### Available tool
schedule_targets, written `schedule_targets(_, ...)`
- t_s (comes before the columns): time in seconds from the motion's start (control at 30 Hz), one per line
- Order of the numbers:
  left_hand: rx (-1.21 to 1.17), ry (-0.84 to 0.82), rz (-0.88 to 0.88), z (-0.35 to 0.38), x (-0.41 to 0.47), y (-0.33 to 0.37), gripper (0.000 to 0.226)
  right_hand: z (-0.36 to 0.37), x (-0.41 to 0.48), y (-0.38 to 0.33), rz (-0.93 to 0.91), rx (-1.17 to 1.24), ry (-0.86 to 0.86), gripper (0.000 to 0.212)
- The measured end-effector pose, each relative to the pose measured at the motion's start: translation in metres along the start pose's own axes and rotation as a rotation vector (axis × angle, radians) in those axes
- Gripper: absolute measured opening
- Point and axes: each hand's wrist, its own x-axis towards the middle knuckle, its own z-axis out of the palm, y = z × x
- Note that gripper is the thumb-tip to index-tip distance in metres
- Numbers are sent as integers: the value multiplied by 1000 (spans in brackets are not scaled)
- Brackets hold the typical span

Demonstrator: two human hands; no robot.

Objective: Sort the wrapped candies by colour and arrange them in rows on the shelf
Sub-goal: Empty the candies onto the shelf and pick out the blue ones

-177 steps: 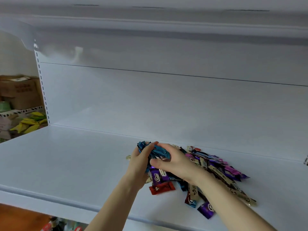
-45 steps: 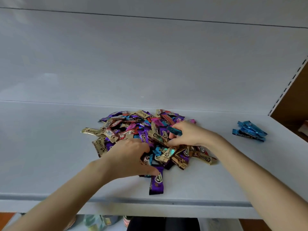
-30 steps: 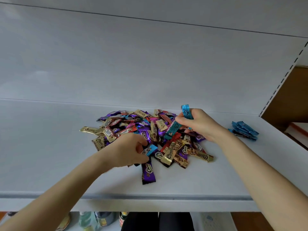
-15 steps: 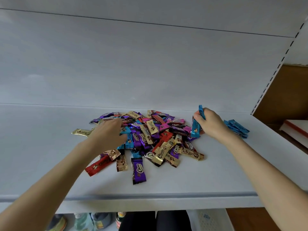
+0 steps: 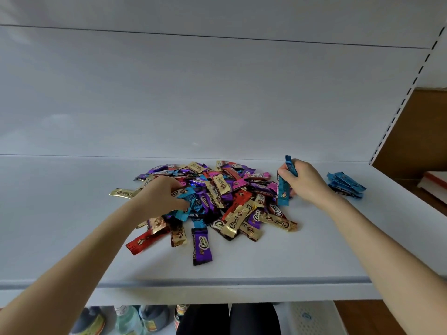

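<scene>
Two blue candies [image 5: 283, 189] sit in the right grip [image 5: 306, 182], fingers curled round them, at the right edge of the pile [image 5: 225, 201] mid-shelf [image 5: 72, 238], basically the same spot as half a second ago. Meanwhile the left grip [image 5: 159, 198] dug in slightly and pinches a blue wrapper [image 5: 185, 198]. The blue stack [image 5: 346, 184] lies far right.
</scene>
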Motion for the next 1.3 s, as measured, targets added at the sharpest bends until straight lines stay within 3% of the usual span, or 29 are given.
schedule_targets(0.1,0,157,-8,-8,0,8,16,-9,-1,8,-28,-73,73,17)
schedule_targets(0.23,5,288,92,-11,9,48,22,-26,-2,27,20,-160,131,22)
schedule_targets(0.43,-12,3,354,50,44,150,29,-64,-4,66,152,-183,182,26)
schedule_targets(0.7,43,-150,451,125,72,219,31,-94,-8,102,238,-258,146,19)
schedule_targets(0.97,-121,-192,516,138,74,222,51,-96,-5,116,274,-133,116,48)
schedule_targets(1.13,-20,-52,615,112,66,196,32,-89,-7,101,110,-146,263,22)
schedule_targets(1.3,41,140,565,70,59,129,22,-50,-11,59,-42,-78,179,15)
